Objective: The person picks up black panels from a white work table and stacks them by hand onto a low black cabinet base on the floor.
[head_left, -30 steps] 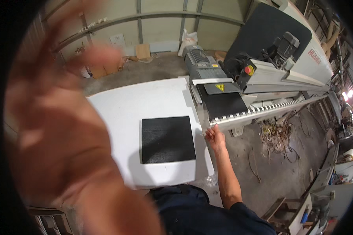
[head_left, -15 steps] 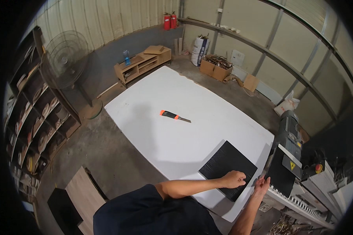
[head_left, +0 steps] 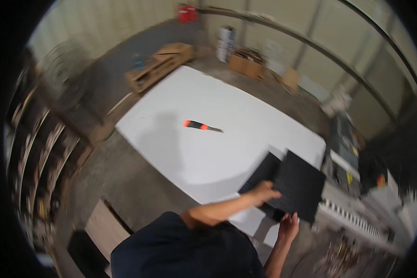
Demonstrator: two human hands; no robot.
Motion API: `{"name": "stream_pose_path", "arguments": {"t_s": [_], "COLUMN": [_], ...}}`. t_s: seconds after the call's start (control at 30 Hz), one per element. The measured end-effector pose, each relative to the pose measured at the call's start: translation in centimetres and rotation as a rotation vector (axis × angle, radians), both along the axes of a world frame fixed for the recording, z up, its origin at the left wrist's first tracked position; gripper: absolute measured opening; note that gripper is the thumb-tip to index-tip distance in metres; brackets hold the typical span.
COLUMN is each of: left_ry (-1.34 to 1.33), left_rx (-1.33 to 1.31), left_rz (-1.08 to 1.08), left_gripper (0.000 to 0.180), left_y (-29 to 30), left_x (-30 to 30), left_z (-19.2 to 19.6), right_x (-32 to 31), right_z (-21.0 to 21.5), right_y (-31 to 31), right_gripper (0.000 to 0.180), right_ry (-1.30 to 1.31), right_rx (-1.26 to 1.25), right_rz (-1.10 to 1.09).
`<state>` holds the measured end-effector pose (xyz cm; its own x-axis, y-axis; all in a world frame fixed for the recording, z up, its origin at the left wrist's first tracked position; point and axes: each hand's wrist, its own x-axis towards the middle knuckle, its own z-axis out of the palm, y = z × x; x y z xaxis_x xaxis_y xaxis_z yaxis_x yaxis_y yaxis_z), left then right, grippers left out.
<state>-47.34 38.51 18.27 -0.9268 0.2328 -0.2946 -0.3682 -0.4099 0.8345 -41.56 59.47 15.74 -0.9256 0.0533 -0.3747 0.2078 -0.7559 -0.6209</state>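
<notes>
Head view, looking down: both hands are on a black square panel [head_left: 297, 185] that sits lifted and tilted at the near right corner of the big white desk [head_left: 208, 116], its far edge raised and part of it jutting past the desk's right edge. The left hand [head_left: 264, 191] reaches across from the person's body and lies over the panel's near left edge, fingers curled onto the dark surface, gripping it. The right hand [head_left: 288, 227] comes up from below and holds the panel's near edge, fingers closed against it; how far they wrap underneath cannot be told. A second dark sheet [head_left: 259, 173] seems to lie flat on the desk just under and to the left of the panel, though blur makes it hard to separate from a shadow. Well away from the panel, toward the middle of the desk, lies a tool with an orange and black handle [head_left: 200, 125], untouched. Right of the panel, off the desk, stands a grey machine [head_left: 352, 157] with a pale toothed rail [head_left: 352, 217] along its near side.
</notes>
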Motion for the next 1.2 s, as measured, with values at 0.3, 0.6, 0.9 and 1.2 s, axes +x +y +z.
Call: {"name": "stream_pose_path", "arguments": {"t_s": [0.3,0.6,0.9,1.2], "left_ry": [-0.078,0.476,0.689,0.700], "left_rx": [-0.139,-1.457,-1.548,-1.635], "left_rz": [-0.034,-0.347,-0.075,0.059], "left_gripper": [0.031,0.086,0.075,0.063], "left_y": [-8.5,-9.9,-9.6,-8.8], "left_x": [1.1,5.1,6.6,8.0], "left_z": [0.1,0.1,-1.9,-1.6], "right_x": [2.4,4.5,3.9,3.7], "right_z": [-1.7,-0.7,-0.1,0.2], "right_y": [0.8,0.4,-0.2,-0.1], "right_gripper": [0.030,0.047,0.043,0.026], "right_ry": [-0.071,0.060,0.249,0.244], "right_rx": [0.601,1.338,1.736,1.803], "right_rz": [-0.160,0.121,0.141,0.137]}}
